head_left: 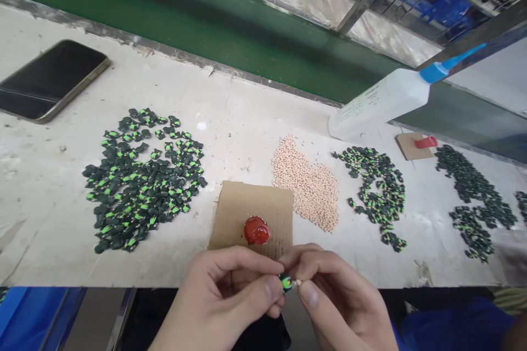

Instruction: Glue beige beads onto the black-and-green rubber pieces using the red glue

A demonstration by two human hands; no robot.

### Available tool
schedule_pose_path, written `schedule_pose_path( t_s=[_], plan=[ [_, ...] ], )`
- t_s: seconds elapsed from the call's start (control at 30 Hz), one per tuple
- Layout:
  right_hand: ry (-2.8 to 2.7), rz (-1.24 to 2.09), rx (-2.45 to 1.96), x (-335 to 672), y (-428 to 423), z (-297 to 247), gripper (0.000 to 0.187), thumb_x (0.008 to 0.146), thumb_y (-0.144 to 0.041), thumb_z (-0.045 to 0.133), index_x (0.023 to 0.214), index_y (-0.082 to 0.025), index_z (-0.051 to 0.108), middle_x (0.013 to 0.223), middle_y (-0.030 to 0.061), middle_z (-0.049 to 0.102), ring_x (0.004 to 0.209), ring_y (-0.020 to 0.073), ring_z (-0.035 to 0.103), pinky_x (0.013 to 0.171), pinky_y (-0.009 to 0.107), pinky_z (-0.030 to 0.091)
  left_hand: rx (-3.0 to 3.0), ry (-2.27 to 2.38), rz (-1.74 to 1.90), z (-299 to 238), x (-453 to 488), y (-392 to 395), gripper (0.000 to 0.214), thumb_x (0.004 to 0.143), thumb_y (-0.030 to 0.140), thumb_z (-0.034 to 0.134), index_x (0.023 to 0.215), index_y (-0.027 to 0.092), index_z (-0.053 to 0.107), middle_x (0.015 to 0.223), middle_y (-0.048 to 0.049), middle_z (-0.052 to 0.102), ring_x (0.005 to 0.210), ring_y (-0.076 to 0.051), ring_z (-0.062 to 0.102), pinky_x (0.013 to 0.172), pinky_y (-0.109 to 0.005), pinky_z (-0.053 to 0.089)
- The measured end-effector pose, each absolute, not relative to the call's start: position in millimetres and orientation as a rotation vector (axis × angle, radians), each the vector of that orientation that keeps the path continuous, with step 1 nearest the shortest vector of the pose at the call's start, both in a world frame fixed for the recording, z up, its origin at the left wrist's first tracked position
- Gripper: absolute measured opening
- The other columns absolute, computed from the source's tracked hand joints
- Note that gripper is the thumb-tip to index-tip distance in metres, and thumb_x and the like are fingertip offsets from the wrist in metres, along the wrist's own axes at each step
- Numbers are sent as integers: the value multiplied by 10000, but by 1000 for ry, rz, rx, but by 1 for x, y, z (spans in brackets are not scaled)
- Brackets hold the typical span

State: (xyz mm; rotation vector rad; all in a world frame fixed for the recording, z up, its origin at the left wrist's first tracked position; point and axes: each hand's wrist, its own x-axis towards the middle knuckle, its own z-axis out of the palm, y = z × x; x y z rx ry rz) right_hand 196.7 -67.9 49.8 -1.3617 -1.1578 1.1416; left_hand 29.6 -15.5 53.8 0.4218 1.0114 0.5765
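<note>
Near the table's front edge, my left hand (236, 296) pinches a small black and bright-green moulded piece (285, 282) between thumb and forefinger. My right hand (335, 296) is closed beside it, thumb and fingertip gripping a tiny beige piece (298, 282) right up against the green one; whether the two touch is too small to tell. Just beyond the hands lies a square of brown cardboard (230, 208) carrying a glossy red cap-like dish (256, 230). A heap of similar tiny beige pieces (307, 184) spreads to the right of the cardboard.
Black and green pieces (148, 186) pile up at left, with another such pile (376, 189) at right and dark pieces (473, 181) farther off. A phone (53, 79) lies far left. A blue-tipped plastic bottle (381, 101) stands at the back, near a red cap (426, 142) on cardboard.
</note>
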Motion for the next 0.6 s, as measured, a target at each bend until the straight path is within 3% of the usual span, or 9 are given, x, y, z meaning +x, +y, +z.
schedule_pose_path(
  t_s=[0.27, 0.47, 0.6],
  plan=[
    [-1325, 1010, -1460, 196, -66, 59, 197, 942, -85, 657, 933, -272, 719, 905, 39, 797, 754, 180, 788, 649, 219, 675, 539, 1024, 562, 53, 27, -15, 51, 702, 259, 907, 712, 261, 857, 600, 19, 754, 605, -139, 687, 634, -216, 593],
    [-1468, 904, -1490, 200, -54, 71, 199, 879, -60, 707, 847, -246, 769, 873, 58, 848, 693, 203, 806, 635, 251, 685, 626, 1023, 595, 54, 24, -14, 96, 704, 264, 914, 660, 252, 829, 609, 9, 746, 588, -151, 691, 609, -235, 588],
    [-1446, 989, -1448, 207, -50, 70, 169, 868, -125, 757, 802, -273, 805, 832, 35, 865, 682, 217, 834, 602, 205, 686, 513, 974, 648, 57, 25, -13, 224, 684, 386, 976, 732, 222, 832, 607, 7, 764, 555, -113, 692, 611, -198, 577]
  ],
)
